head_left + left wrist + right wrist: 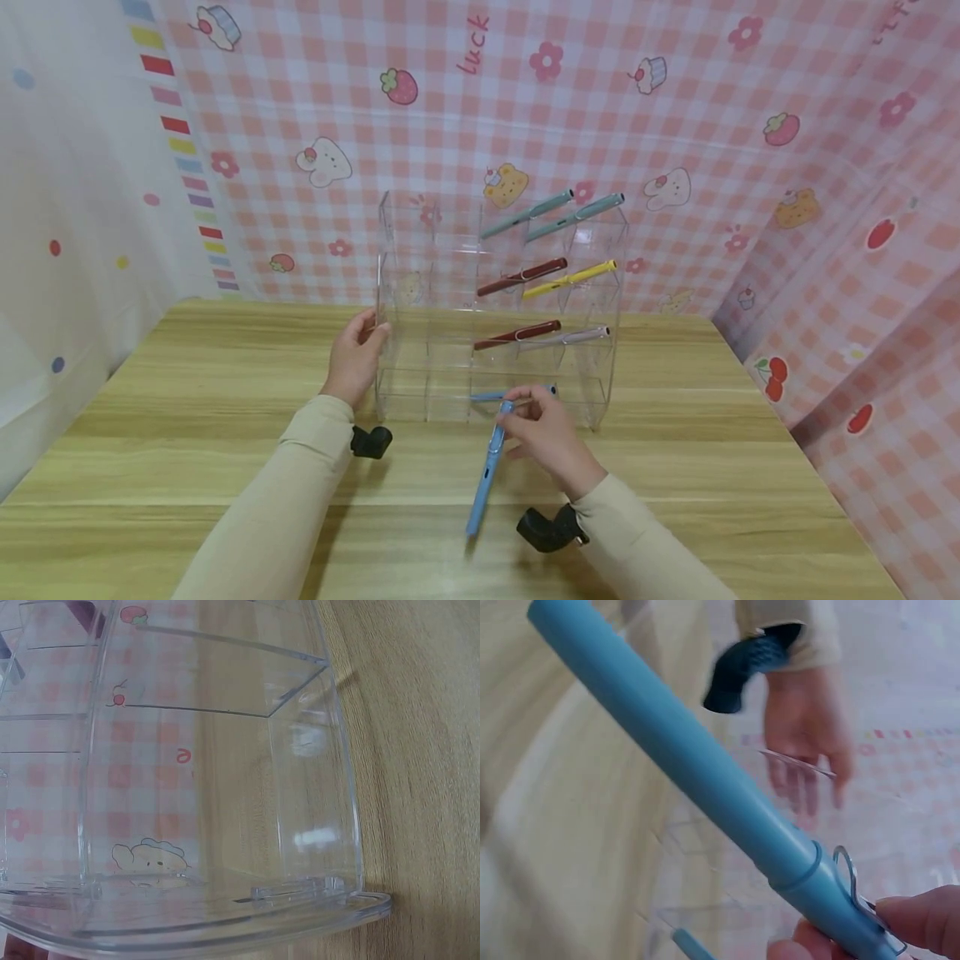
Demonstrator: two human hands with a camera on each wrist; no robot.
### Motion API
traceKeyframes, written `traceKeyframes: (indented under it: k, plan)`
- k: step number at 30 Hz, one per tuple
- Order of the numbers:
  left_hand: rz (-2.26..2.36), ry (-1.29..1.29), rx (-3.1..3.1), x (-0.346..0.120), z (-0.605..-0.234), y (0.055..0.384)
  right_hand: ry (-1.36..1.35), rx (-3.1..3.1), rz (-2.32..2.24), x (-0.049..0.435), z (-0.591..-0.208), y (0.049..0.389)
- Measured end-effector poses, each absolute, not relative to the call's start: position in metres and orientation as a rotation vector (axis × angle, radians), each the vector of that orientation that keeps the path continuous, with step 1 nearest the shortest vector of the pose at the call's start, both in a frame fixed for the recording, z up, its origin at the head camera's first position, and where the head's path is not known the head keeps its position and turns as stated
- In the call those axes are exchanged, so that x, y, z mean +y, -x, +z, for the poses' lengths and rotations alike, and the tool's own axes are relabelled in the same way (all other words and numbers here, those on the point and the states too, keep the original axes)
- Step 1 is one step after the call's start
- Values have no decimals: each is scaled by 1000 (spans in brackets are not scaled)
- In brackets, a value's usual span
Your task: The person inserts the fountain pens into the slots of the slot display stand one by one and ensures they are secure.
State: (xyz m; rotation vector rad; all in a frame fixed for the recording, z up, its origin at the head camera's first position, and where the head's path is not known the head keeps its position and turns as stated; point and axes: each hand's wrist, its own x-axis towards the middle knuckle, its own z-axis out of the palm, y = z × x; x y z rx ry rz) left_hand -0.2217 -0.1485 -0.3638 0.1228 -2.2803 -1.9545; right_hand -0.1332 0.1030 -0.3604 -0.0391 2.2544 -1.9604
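Observation:
My right hand pinches a light blue pen near its clip, in front of a clear acrylic pen rack. The pen slants down toward me, its other end just over the table. In the right wrist view, thumb and fingertips close around the clip end of the blue pen. At the rack's left side panel, my left hand grips the edge between thumb and fingers. A second blue pen lies on the lowest tier, partly hidden behind my right hand.
Higher tiers hold teal pens, dark red pens, a yellow pen and a pale purple pen. The rack stands on a wooden table before a pink checked cloth. Black devices sit at both wrists.

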Motion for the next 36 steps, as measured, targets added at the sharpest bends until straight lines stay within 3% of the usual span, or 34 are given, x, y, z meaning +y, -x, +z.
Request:
traceKeyframes:
  k: [15, 36]
  plan:
    - [-1944, -124, -2272, -148, -366, 224, -136, 2303, -2197, 149, -338, 132]
    - [-1943, -127, -2285, -148, -366, 224, -469, 2371, -2446, 196, -341, 142]
